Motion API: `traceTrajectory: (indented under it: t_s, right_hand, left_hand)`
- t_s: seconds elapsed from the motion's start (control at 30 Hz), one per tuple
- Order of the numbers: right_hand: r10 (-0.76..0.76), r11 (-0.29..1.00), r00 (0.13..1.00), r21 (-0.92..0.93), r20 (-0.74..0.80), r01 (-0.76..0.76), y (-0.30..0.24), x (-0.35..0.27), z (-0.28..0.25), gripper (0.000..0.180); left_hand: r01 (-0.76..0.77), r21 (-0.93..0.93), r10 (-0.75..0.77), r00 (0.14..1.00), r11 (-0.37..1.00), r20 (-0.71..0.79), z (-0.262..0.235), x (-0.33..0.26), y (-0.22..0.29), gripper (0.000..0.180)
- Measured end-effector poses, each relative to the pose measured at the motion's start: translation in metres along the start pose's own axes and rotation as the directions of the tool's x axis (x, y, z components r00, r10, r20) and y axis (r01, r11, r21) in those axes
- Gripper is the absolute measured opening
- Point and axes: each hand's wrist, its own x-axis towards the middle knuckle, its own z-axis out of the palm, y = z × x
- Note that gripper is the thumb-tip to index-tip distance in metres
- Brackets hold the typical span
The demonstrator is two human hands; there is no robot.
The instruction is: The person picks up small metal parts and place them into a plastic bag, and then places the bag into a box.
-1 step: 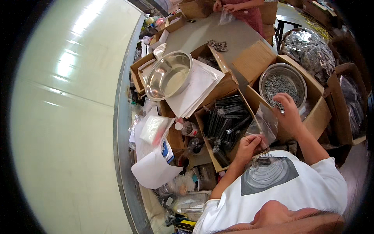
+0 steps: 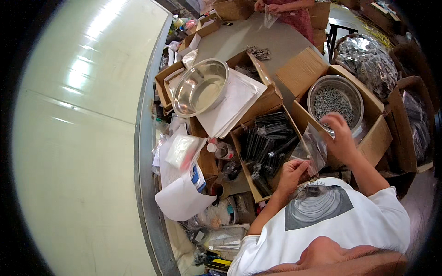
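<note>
My left hand (image 2: 294, 174) pinches the lower edge of a clear plastic bag (image 2: 315, 146), close to the front of my white shirt. The bag slants up toward my right hand (image 2: 341, 140), which hovers at the near rim of a steel bowl (image 2: 362, 102). Its fingers are curled and a little blurred, and what they hold is hidden. Many small grey metal screws (image 2: 332, 102) lie in the bowl, which sits in an open cardboard box (image 2: 307, 69). Left of the bag, another cardboard box (image 2: 250, 184) is full of black strip-like pieces in plastic (image 2: 267, 138).
An empty steel basin (image 2: 202, 94) rests tilted on white sheets (image 2: 244, 99). Below stands a capped bottle (image 2: 223, 151) among papers and bags. Across the table, a co-worker's hands (image 2: 271, 8) hold a clear bag. A bulging sack of plastic-wrapped parts (image 2: 366, 60) stands at the right.
My right hand's fingers have shifted slightly at the bowl's near rim. The bag in my left hand has changed shape a little. The co-worker's hands and bag have moved slightly right.
</note>
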Motion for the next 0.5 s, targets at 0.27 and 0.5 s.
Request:
traceTrajectory:
  t_s: [0.27, 0.5]
  right_hand:
    - [-0.068, 0.897, 0.801, 0.388, 0.595, -0.211, -0.038, -0.02, 0.015, 0.028]
    - [-0.095, 0.945, 0.833, 0.313, 0.545, -0.097, -0.013, -0.035, 0.04, 0.015]
  left_hand:
    - [-0.315, 0.394, 0.419, 0.884, 0.863, -0.209, 0.008, -0.016, 0.008, 0.017]
    - [-0.356, 0.779, 0.621, 0.782, 0.515, -0.053, 0.018, -0.024, 0.022, 0.021]
